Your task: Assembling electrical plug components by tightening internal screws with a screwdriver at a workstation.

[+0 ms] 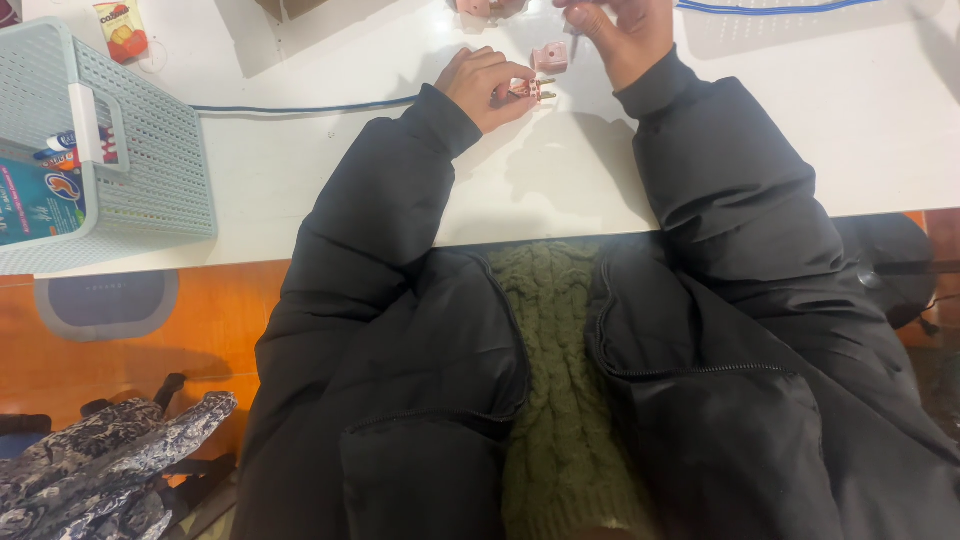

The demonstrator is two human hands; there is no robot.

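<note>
Pink plug (528, 91) — pinched in left hand (484, 85)

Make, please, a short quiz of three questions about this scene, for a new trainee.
1. True or false: the left hand rests on the white table and pinches a small pink part with metal prongs.
2. Where does the pale perforated basket stand? A) at the table's left end B) on the floor C) on the person's lap
3. Which thing lies between the two hands, touched by neither?

Key
1. True.
2. A.
3. A small pink block. The right hand holds a thin tool just beside it; what kind of tool is not clear.
</note>
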